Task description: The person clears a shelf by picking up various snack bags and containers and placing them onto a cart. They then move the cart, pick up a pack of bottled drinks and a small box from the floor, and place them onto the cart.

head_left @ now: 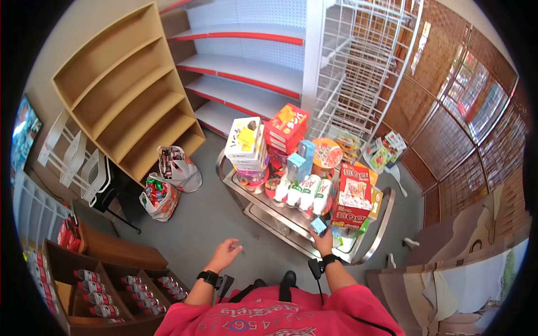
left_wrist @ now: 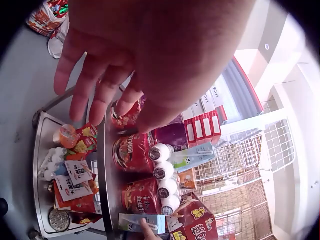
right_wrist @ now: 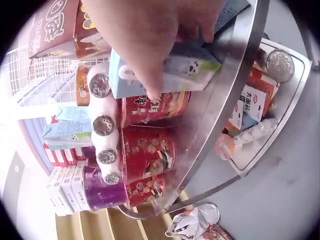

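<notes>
Right hand [head_left: 324, 242] grips carton [head_left: 318, 225]: pale blue, with green and white print. Just beyond it, bottles [head_left: 302, 193]: white, green lettering, silver caps. Box [head_left: 351, 196] beside them: red, white panel. Cart [head_left: 381, 224]: bare steel. Floor [head_left: 202, 224] under left hand [head_left: 224, 255]: grey. Sleeve [head_left: 347, 313]: pink-red. Wrist straps: black.

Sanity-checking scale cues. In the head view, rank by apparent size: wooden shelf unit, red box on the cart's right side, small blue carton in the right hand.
1. Wooden shelf unit, largest by far.
2. Red box on the cart.
3. Small blue carton held by the right hand, smallest.
The fisheye lens distorts sizes, but the gaps are wide enough to rank.
</notes>
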Available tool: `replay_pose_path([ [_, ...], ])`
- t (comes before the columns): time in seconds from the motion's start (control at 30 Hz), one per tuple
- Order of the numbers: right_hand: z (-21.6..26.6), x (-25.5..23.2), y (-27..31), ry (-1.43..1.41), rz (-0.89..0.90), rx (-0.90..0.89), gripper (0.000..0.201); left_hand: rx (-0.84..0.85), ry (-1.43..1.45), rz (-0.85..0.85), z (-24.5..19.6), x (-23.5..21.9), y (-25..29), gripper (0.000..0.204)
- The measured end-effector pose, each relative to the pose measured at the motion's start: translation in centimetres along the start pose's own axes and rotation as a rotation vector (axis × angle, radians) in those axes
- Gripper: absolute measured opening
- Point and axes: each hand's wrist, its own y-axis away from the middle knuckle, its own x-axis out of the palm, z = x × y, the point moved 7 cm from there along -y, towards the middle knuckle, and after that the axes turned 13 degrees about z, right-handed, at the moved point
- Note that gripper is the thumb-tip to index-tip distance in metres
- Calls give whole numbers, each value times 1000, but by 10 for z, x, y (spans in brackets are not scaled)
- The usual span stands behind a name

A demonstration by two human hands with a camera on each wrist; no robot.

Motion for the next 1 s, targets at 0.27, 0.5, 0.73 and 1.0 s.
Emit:
replay_pose_path([
  [0.27,28,-34,43,191,358,100,68,35,26,-5,0,-14,-6,36],
  [0.5,-30,-13,190,25,1533,338,42,114,78,-94,17,-31,-14,35],
  [0.73,-14,-20,202,306,1456,71,39,103,262,-114,9,-45,-7,29],
  [1.0,23,-75,221,629,1287,-184,34,56,268,-135,12,-54,-15,24],
])
